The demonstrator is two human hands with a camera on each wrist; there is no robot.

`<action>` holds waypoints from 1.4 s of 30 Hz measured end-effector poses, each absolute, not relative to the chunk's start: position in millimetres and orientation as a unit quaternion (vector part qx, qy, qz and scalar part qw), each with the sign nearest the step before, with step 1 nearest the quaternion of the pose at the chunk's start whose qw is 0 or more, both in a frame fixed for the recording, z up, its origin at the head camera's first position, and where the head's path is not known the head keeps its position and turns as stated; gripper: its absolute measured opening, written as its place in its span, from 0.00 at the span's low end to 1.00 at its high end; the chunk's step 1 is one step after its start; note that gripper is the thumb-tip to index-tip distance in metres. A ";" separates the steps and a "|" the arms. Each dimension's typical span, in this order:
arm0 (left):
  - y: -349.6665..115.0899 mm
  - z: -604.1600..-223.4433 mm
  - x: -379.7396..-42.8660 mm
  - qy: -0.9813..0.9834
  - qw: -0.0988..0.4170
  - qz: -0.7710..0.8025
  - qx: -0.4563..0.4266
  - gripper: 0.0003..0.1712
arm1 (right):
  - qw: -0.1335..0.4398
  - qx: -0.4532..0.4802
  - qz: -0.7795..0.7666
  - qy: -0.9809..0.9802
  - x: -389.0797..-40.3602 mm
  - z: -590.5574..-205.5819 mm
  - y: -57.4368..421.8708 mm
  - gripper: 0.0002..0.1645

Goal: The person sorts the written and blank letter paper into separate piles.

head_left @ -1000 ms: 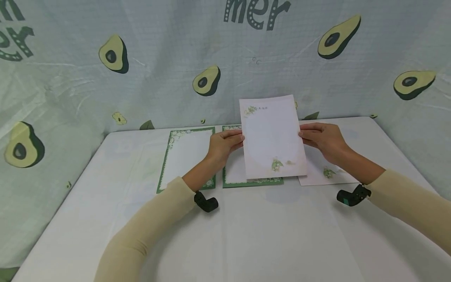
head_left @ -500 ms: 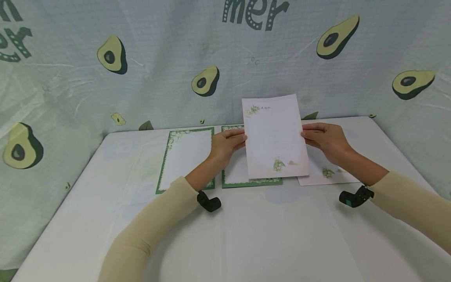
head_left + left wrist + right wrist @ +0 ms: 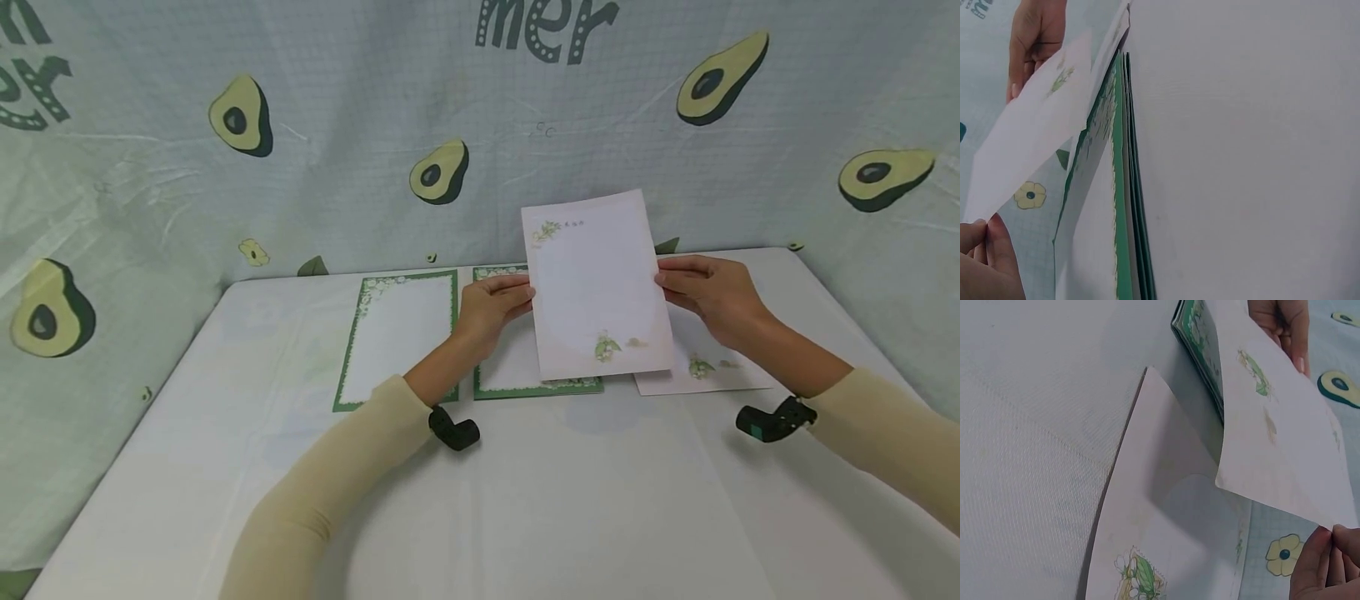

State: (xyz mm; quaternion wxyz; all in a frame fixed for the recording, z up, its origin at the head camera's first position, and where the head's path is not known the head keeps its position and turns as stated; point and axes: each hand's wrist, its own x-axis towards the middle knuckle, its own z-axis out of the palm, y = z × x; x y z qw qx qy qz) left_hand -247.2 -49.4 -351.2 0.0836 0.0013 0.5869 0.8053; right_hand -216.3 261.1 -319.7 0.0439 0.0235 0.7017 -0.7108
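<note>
above the white table [image 3: 600, 500], one flowered paper [image 3: 600, 292] is held in the air, tilted. the left hand [image 3: 486, 312] pinches its left edge, the right hand [image 3: 712, 298] its right edge; the hands are apart. from the head view, it partly covers a green-bordered stack [image 3: 501, 360] and a second sheet [image 3: 701, 368] on the table.

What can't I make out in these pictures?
Head view: the print on the held sheet is too small to read.
Head view: much of the middle green-bordered paper is covered by that sheet.
Left wrist view: the left hand is cut off by the picture's edge.
</note>
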 end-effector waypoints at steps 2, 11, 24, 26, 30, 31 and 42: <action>-46.7 -351.3 -247.7 0.586 0.085 0.806 0.004 0.15 | 0.039 0.025 -0.705 0.708 -216.1 -320.9 263.4 0.14; -34.2 -352.1 -249.0 0.588 0.087 0.804 0.020 0.15 | 0.048 0.031 -0.684 0.728 -213.8 -320.1 274.2 0.12; -12.8 -350.4 -247.3 0.565 0.101 0.818 0.030 0.15 | 0.027 0.041 -0.681 0.730 -211.0 -314.2 291.3 0.07; -9.2 -350.7 -247.1 0.562 0.103 0.820 0.033 0.15 | 0.023 0.039 -0.685 0.727 -210.9 -314.5 293.3 0.07; -1.5 -351.7 -247.3 0.559 0.106 0.821 0.041 0.16 | 0.014 0.034 -0.695 0.718 -209.6 -315.1 298.3 0.08; 0.2 -352.1 -247.6 0.558 0.107 0.822 0.042 0.16 | 0.014 0.032 -0.698 0.716 -209.1 -314.8 299.4 0.09; 12.7 -356.4 -251.7 0.555 0.130 0.821 0.033 0.15 | 0.018 0.031 -0.692 0.721 -207.0 -313.4 314.5 0.09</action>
